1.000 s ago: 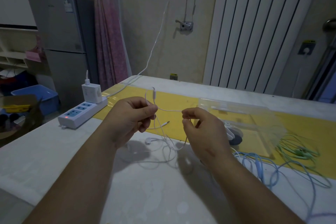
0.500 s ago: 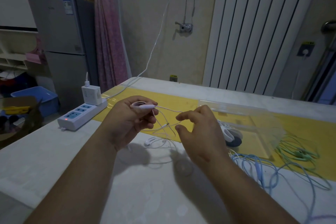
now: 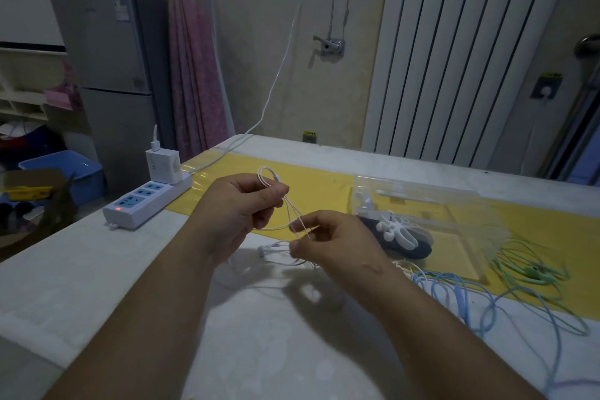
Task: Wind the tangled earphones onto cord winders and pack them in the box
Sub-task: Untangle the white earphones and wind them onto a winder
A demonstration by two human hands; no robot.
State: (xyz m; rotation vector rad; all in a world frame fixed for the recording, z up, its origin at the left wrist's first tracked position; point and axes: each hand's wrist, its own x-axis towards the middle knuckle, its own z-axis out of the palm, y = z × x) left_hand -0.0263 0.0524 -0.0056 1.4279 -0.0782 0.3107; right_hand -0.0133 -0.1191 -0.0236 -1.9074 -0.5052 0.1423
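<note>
Our left hand (image 3: pixel 233 208), centre of frame, pinches the white earphones (image 3: pixel 293 210) between thumb and forefinger, with a small loop of cord standing up above the fingertips. Our right hand (image 3: pixel 331 243), just lower right of it, pinches the same cord where two strands run down from the left hand. Both hands are curled and up off the table (image 3: pixel 97 269). The rest of the white cord hangs onto the table below, with one earbud (image 3: pixel 261 250) lying between our wrists.

Right of the right hand are a white cord winder (image 3: pixel 397 227) and a dark one (image 3: pixel 406 248), at the near left corner of the clear box (image 3: pixel 470 201). We can't tell if they're inside it. The box sits on the yellow mat (image 3: pixel 324 185).

The blue earphones (image 3: pixel 461 295) are loose at lower right, the green earphones (image 3: pixel 532 273) at the right edge. The power strip (image 3: pixel 146 201), with a charger (image 3: pixel 162 166) plugged in, is at mid left.
</note>
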